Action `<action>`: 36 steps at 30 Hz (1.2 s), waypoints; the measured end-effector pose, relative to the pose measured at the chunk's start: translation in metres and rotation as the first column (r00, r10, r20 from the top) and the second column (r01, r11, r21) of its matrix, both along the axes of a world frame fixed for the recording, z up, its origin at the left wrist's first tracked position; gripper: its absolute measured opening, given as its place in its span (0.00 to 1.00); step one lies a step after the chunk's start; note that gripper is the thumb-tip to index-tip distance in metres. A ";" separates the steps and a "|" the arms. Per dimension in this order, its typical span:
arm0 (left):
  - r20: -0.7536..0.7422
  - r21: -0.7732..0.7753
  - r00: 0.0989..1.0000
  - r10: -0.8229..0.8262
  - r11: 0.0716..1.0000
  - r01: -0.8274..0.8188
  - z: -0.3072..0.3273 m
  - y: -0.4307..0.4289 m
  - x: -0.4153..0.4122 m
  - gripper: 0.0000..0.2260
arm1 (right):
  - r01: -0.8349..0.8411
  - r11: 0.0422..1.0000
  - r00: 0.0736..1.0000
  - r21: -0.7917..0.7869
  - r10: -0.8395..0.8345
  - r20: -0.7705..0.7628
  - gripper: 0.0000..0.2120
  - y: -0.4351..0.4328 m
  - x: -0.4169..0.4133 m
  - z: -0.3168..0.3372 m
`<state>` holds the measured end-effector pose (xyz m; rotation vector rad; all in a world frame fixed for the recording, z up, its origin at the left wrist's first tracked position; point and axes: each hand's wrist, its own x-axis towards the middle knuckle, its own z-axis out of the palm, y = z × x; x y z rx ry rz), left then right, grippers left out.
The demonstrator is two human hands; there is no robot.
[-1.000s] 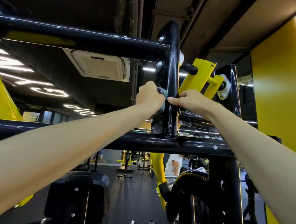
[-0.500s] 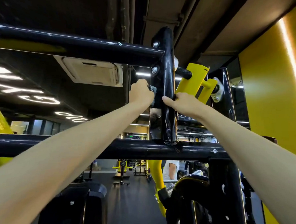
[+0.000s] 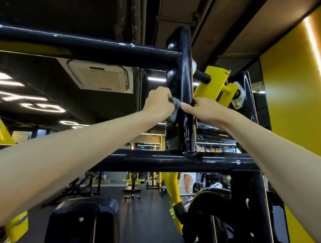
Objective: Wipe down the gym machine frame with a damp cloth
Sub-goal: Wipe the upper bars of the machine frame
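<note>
Most of our cloth (image 3: 175, 102) is hidden. Only a grey scrap shows where our left hand (image 3: 159, 101), fingers curled round it, presses it to the left face of the frame's black post (image 3: 184, 82). Our right hand (image 3: 205, 109) grips the post's right side, its fingers out of sight behind. Both hands sit about where they were half a second ago.

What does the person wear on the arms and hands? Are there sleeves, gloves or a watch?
Nothing is worn there. The left arm and the right arm are bare, with no sleeve over the forearms. The left hand and the right hand have no gloves; no watch or ring is visible.
</note>
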<state>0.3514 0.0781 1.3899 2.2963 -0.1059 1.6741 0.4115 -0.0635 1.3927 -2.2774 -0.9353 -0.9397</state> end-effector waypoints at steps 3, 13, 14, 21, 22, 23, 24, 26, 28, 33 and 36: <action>0.065 0.019 0.998 0.026 0.999 -0.027 0.011 0.000 0.001 0.05 | 0.006 1.000 1.000 -0.002 -0.006 0.004 0.33 0.001 -0.001 -0.001; 0.064 0.212 0.997 0.036 0.976 -0.049 0.001 0.010 0.000 0.09 | -0.029 0.999 1.000 0.019 0.029 0.001 0.32 0.002 -0.001 -0.003; 0.102 0.152 0.994 0.034 0.987 -0.050 0.006 0.011 0.001 0.09 | -0.020 1.000 1.000 0.011 0.020 -0.002 0.33 0.002 0.000 -0.003; 0.062 0.333 0.997 -0.038 0.943 0.015 -0.018 0.011 -0.001 0.11 | -0.016 0.999 1.000 -0.033 0.015 -0.014 0.30 0.000 -0.001 0.003; 0.085 0.352 0.996 -0.024 0.936 -0.008 -0.011 0.012 -0.001 0.11 | -0.024 0.999 0.999 -0.046 0.023 -0.023 0.29 -0.001 0.000 0.005; 0.121 0.360 0.993 -0.011 0.932 -0.033 -0.002 0.014 0.001 0.12 | -0.030 0.998 0.999 -0.055 0.028 -0.026 0.29 -0.001 0.000 0.007; 0.153 0.361 0.988 -0.004 0.931 -0.052 0.009 0.017 0.005 0.12 | -0.029 0.998 0.999 -0.062 0.028 -0.024 0.30 -0.002 0.001 0.007; 0.209 0.322 0.978 -0.011 0.945 -0.058 0.025 0.022 0.014 0.13 | -0.015 0.998 1.000 -0.065 0.014 -0.008 0.32 -0.003 0.002 0.006; 0.259 0.285 0.965 -0.034 0.957 -0.043 0.028 0.024 0.019 0.14 | -0.015 0.998 1.000 -0.060 0.015 0.009 0.32 -0.002 0.002 0.004; 0.188 0.503 0.974 -0.125 0.864 0.013 0.005 0.026 0.015 0.10 | -0.028 0.997 1.000 -0.074 0.029 0.004 0.31 -0.003 0.006 0.008; 0.251 0.448 0.956 -0.155 0.894 0.027 0.032 0.019 0.016 0.08 | -0.031 0.995 0.999 -0.095 0.029 -0.019 0.33 -0.005 0.007 0.012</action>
